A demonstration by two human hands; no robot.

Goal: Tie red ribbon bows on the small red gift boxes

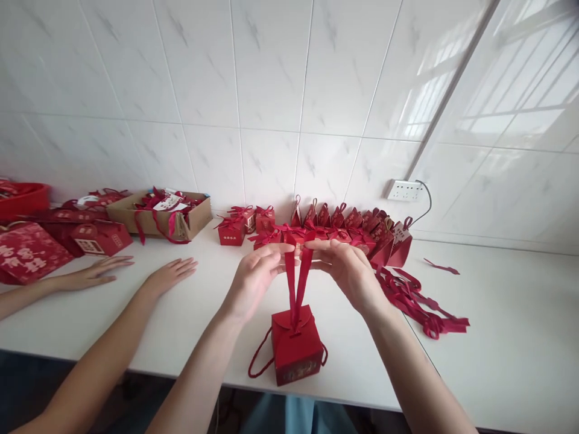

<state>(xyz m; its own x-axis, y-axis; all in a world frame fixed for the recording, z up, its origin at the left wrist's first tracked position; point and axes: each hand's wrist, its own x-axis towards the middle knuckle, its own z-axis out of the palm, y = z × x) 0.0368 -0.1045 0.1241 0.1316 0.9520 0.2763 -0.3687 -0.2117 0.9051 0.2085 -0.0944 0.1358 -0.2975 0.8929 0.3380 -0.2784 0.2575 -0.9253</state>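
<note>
A red gift box (296,349) with cord handles at its sides stands near the front edge of the table. From its top a dark red ribbon (298,289) rises in two strands. My left hand (259,274) pinches the left strand near its upper end. The right strand is pinched in the fingers of my right hand (348,268). Both hands are raised above and beyond the box, with the strands pulled up in a narrow V. The fingertips partly hide the ribbon ends.
Red ribbons (420,301) lie loose at the right. Finished-looking red boxes (233,230) and triangular boxes (348,220) line the wall. A cardboard box (201,218) holds ribbons and tags. Another person's hands (169,277) rest on the table (181,325) at left. A power strip (406,190) is on the wall.
</note>
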